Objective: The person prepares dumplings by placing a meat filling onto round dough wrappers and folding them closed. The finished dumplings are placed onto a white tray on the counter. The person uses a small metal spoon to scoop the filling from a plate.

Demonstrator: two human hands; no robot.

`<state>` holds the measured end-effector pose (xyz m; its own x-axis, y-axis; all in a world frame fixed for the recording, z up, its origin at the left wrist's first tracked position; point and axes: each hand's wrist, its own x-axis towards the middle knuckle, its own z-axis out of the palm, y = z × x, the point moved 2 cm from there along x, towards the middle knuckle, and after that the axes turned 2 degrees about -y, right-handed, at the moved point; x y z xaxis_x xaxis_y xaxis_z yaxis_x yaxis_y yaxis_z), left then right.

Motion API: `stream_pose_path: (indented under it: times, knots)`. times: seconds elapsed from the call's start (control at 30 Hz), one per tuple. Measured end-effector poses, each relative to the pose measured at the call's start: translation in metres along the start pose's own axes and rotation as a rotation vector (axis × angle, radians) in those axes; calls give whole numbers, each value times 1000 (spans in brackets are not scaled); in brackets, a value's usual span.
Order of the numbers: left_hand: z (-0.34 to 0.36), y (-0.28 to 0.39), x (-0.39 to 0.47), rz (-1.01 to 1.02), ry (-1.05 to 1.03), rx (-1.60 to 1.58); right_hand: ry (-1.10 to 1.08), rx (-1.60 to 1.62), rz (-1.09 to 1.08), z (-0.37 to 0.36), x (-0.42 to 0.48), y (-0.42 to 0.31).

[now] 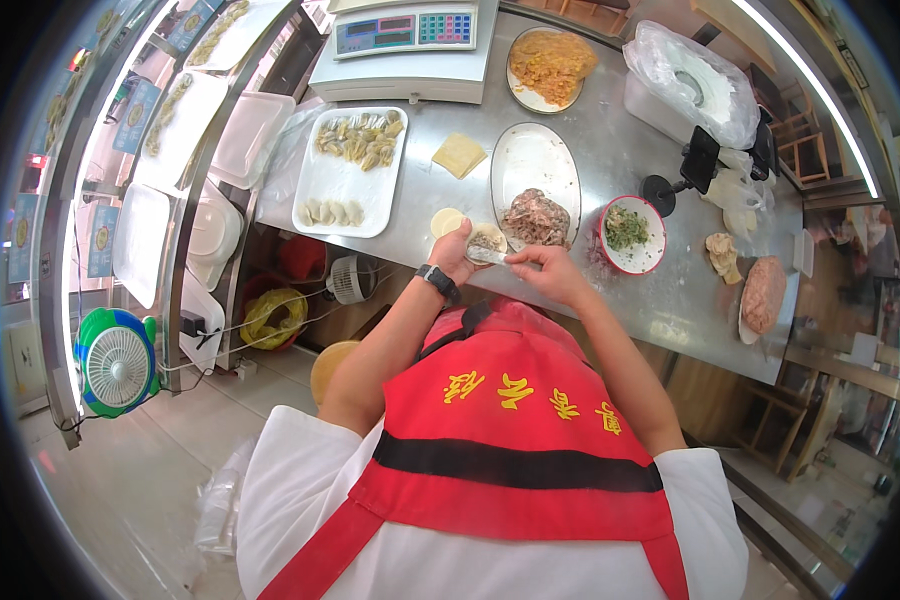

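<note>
My left hand [452,253] holds a round dumpling wrapper [499,234] with a dab of meat filling [481,241] on it. In my right hand [544,268] is a small pale spreader [487,255], its blade against the filling. Beside my left hand, more round wrappers [445,222] lie on the steel table [420,187]. Just beyond my right hand, a mound of minced meat [536,216] sits at the near end of an oval white plate [534,154]. A red-rimmed bowl [649,255] with chopped greens [625,227] stands to its right.
A white tray [349,187] of several dumplings lies left of square yellow wrappers [459,155]. Behind stand a digital scale [409,71] and a plate of orange filling [551,66]. At right are a phone on a stand [697,159], a flour tub [656,105] and a meat block [763,295].
</note>
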<state>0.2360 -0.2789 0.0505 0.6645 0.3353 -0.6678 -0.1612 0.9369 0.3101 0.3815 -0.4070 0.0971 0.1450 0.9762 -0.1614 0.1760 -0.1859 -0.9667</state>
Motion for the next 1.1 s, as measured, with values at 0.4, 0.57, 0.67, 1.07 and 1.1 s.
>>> stream_pose_path:
  times: [0.4, 0.57, 0.67, 1.07, 1.1]
  knots:
    - [27, -6, 2, 133, -51, 248, 86, 707, 148, -16, -14, 17]
    - [40, -5, 1, 105, -96, 319, 261, 559, 47, -7, -2, 23]
    - [46, -6, 6, 54, -118, 277, 361, 517, 20, -10, 3, 24]
    - [61, 2, -6, 17, -181, 537, 475, 389, -12, -16, 14, 42]
    - [61, 1, -7, 61, -208, 528, 511, 402, -33, -16, 14, 38]
